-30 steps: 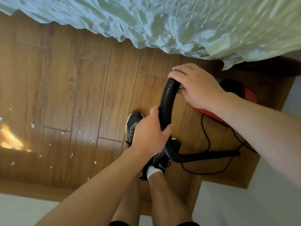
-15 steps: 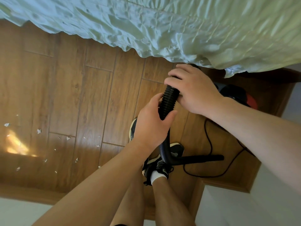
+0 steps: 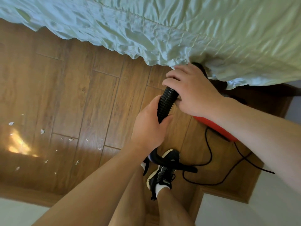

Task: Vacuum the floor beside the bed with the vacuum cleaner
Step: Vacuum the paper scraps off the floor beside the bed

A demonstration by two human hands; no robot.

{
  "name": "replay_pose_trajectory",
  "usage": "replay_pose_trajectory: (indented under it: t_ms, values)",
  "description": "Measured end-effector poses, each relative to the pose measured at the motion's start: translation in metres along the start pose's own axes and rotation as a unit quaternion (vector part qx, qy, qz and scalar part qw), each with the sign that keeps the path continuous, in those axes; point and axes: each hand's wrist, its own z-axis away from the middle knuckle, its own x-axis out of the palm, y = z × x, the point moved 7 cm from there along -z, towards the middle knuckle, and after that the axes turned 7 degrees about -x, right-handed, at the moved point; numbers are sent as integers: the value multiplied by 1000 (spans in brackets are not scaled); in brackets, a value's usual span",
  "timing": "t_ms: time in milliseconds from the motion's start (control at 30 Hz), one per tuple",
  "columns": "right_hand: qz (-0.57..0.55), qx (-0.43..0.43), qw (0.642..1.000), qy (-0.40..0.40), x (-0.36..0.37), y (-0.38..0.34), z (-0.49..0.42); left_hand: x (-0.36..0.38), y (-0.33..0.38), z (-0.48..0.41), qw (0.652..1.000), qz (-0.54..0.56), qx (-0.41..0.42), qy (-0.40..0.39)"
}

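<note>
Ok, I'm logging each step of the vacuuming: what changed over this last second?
The right hand and left hand moved the black ribbed hose toward the bedspread: the right now reaches its edge, and the left closed up toward it along the hose. Nothing was let go; both still grip it. The red vacuum cleaner, cord and paper scraps stayed put.

Both bare forearms reach forward and down, close together. The left hand (image 3: 149,128) curls round the lower stretch of the black ribbed vacuum hose (image 3: 166,104), thumb and fingers closing on it from either side. The right hand (image 3: 193,91), knuckles up, grips the same hose just above, fingers wrapped over its top.
</note>
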Motion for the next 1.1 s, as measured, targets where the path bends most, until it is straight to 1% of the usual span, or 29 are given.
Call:
replay_pose_trajectory:
  t_ms: [33,100,233,367,533,600,700,767,833,967,1100]
  values:
    - [3,-16,1000,-8,1,-6,-2,-3,1,-2,1000,8,2,4]
    - [0,-22,1000,-8,0,-11,-8,-8,3,-5,1000,17,2,16]
    - [-14,23,999,20,-13,-3,-17,-20,-3,-7,998,23,-15,49]
    - [-20,67,996,51,-27,6,-23,-32,-16,-4,998,23,-32,41]
    - [-10,85,996,29,-35,1,-38,-54,-8,-12,998,38,-33,31]
    - [-2,55,998,11,-38,-10,-46,-59,-3,-19,998,47,-30,21]
    - [-4,-23,1000,-20,-37,-33,-58,-68,7,-27,999,50,-8,11]
    - [-12,-37,999,-22,-38,-37,-64,-74,9,-31,998,57,-1,8]
    - [-24,-17,999,-15,-41,-34,-70,-82,6,-35,998,63,1,16]
    - [-59,47,997,18,-53,-21,-84,-106,-4,-41,999,21,17,45]
    - [-54,78,995,26,-57,-17,-94,-128,-19,-38,998,-1,4,59]
